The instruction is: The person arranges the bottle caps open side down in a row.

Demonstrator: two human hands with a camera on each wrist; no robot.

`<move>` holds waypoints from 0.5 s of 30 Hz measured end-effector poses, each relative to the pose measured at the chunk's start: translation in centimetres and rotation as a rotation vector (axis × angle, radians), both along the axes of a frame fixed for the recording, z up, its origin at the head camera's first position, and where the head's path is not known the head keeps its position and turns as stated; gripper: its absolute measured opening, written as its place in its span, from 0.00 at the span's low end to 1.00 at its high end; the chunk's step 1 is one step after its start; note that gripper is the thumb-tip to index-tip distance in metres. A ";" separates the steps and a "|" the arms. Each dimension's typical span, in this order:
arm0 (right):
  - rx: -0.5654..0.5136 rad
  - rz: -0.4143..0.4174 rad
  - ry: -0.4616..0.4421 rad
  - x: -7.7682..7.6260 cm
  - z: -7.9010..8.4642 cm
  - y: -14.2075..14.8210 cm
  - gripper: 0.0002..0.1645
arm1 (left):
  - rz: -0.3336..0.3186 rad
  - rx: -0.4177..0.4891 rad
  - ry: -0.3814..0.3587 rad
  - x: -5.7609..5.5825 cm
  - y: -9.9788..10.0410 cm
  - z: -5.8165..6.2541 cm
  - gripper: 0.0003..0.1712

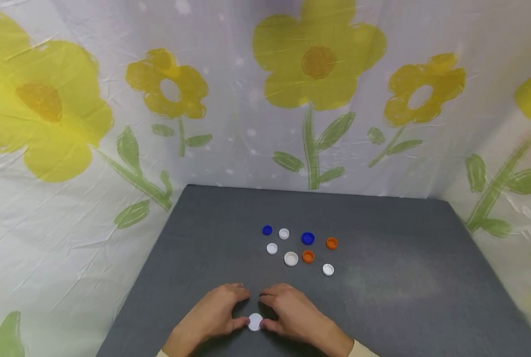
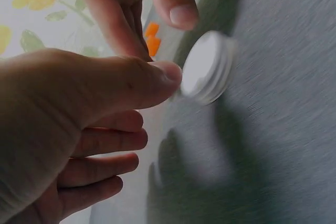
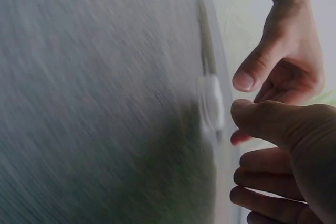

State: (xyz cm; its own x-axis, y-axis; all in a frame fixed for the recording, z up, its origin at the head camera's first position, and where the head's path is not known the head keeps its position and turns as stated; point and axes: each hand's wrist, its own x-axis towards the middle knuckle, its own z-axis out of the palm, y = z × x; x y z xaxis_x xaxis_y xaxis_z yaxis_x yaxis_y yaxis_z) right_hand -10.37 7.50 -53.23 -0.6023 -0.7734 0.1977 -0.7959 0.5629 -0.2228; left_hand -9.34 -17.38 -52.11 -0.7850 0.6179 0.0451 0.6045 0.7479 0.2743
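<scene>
A white bottle cap [image 1: 255, 322] lies near the front of the dark table, flat face up. The left wrist view shows the ridged side of this cap [image 2: 209, 69]. My left hand [image 1: 216, 312] is just left of it, thumb tip right at its edge, fingers loosely bent. On the other side, my right hand [image 1: 294, 313] mirrors it, its thumb close to the cap's right edge. Neither hand's fingers wrap the cap. In the right wrist view the white cap [image 3: 211, 103] stands apart from both thumb tips.
Beyond the hands several caps are scattered on the table [image 1: 394, 307]: blue caps [image 1: 308, 238], orange caps [image 1: 331, 243] and white caps [image 1: 291, 259]. A flower-printed curtain [image 1: 229, 99] borders the table at the back and sides.
</scene>
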 end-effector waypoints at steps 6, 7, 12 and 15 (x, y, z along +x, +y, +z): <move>-0.038 -0.063 0.067 -1.6 1.1 0.7 0.26 | 0.025 0.014 0.066 -2.0 -0.3 0.6 0.25; -0.048 -0.069 0.074 -2.0 1.3 0.9 0.26 | 0.027 0.020 0.081 -2.4 -0.3 0.8 0.26; -0.091 -0.116 0.108 -4.4 1.9 1.7 0.24 | 0.046 0.041 0.167 -4.2 -0.4 1.6 0.27; -0.114 -0.149 0.124 -5.8 2.5 2.2 0.23 | 0.051 0.046 0.204 -5.2 -0.2 2.1 0.27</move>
